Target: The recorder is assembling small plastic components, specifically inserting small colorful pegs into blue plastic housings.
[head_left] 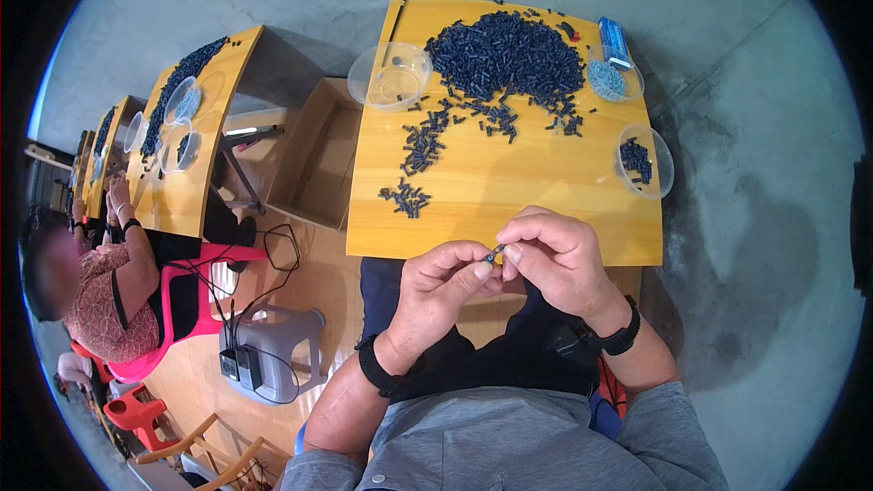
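Observation:
Just beyond the near edge of the yellow table (509, 184), over my lap, both hands meet at the fingertips. Thumb and fingers of my left hand (446, 289) pinch a small black tube-shaped piece (492, 255), its round end showing. My right hand (556, 256) is closed in a pinch at the far end of that piece; its fingertips hide whatever else is between them. Many similar black pieces lie in a heap (505, 56) at the table's far side, with a loose trail (420, 147) running toward me on the left.
A clear bowl (670, 173) with black pieces stands at the right edge. Behind it are a tub of light-blue bits (607, 80) and a blue box (613, 40). Another clear bowl (364, 77) overhangs the left edge, near a cardboard box (314, 159). A person sits further left.

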`<control>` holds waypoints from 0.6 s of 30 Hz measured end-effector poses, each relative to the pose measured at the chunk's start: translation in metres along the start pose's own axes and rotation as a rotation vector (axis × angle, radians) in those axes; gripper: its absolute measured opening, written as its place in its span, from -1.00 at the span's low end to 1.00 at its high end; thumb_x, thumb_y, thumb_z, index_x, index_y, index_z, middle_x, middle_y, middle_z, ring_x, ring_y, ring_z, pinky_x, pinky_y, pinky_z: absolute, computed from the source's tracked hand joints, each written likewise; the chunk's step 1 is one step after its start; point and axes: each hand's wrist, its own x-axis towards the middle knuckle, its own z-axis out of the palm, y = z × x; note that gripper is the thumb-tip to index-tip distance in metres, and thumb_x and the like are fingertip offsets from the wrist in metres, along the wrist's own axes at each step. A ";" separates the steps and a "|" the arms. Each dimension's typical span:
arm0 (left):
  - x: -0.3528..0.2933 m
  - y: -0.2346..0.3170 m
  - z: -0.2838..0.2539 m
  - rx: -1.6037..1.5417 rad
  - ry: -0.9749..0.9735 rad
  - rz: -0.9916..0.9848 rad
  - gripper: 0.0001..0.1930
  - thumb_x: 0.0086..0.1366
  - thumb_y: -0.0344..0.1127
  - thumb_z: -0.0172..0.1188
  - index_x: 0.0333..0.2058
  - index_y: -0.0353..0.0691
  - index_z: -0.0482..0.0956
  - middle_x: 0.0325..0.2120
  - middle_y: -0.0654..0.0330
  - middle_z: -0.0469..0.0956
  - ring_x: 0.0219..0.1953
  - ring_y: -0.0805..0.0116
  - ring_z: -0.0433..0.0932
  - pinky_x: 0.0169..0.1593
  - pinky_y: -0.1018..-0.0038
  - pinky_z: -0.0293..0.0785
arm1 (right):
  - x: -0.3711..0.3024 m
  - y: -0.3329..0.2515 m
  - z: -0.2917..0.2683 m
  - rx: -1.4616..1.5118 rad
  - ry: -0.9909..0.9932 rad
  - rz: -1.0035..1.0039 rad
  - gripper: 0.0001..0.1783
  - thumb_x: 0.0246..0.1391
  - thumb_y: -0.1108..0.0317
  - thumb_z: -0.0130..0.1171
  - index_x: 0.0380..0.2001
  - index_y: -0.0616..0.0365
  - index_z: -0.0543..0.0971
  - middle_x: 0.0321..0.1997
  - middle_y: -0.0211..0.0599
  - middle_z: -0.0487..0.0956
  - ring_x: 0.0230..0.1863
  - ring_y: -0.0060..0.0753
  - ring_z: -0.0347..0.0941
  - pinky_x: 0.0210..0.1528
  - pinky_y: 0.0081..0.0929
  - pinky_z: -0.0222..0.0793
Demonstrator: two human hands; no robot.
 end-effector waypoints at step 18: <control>0.003 -0.003 -0.003 0.043 -0.023 -0.004 -0.86 0.31 -0.51 0.06 -0.19 -0.37 0.52 -0.36 0.19 0.59 -0.30 0.49 0.57 -0.21 0.59 0.53 | 0.008 -0.002 -0.003 -0.254 -0.083 -0.182 -0.77 -0.05 0.75 -0.03 -0.33 0.33 0.54 -0.45 -0.27 0.49 -0.49 -0.54 0.48 -0.45 -0.63 0.36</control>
